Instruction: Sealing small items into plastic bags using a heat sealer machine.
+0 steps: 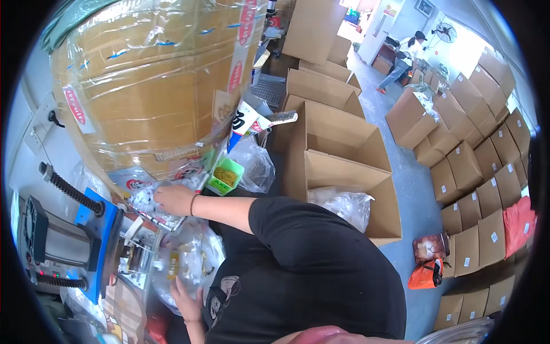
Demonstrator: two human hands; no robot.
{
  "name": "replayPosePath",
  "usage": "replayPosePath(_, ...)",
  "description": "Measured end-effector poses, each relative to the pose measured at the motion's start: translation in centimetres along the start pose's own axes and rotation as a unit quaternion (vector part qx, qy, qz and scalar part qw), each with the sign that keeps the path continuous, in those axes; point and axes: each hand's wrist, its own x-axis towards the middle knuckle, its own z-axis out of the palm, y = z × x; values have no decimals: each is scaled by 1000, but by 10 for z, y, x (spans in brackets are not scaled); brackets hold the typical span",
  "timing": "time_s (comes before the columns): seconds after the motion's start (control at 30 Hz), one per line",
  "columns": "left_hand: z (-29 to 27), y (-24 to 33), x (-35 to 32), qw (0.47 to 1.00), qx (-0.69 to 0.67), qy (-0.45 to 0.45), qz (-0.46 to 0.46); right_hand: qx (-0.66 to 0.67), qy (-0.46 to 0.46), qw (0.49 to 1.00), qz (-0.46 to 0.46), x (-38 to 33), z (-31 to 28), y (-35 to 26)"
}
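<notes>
Resting on one heap of small white pieces (144, 199) beside one big taped carton (149, 97), the right hand (173, 199) hides its grip; I can't say if it's clamped. The left hand (187, 303), fingers apart, meets one clear bag (197, 249). One green box (221, 185) sits near.

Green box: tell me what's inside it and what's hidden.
The green box holds a heap of small yellowish pieces, too small to identify. They cover its bottom, so anything beneath them cannot be seen.
</notes>
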Motion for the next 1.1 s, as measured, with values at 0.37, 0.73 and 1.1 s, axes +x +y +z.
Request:
replayPosePath(0.37, 113, -37, 7, 973, -139, -9, -187, 5, -31, 999, -28, 2, 14, 17)
replayPosePath(0.73, -39, 36, -18, 977, -95, 92, -167, 15, 4, 995, -102, -1, 4, 19)
replayPosePath(1.1, -214, -86, -3, 875, -173, 374, -256, -22, -37, 994, -96, 1, 1, 8)
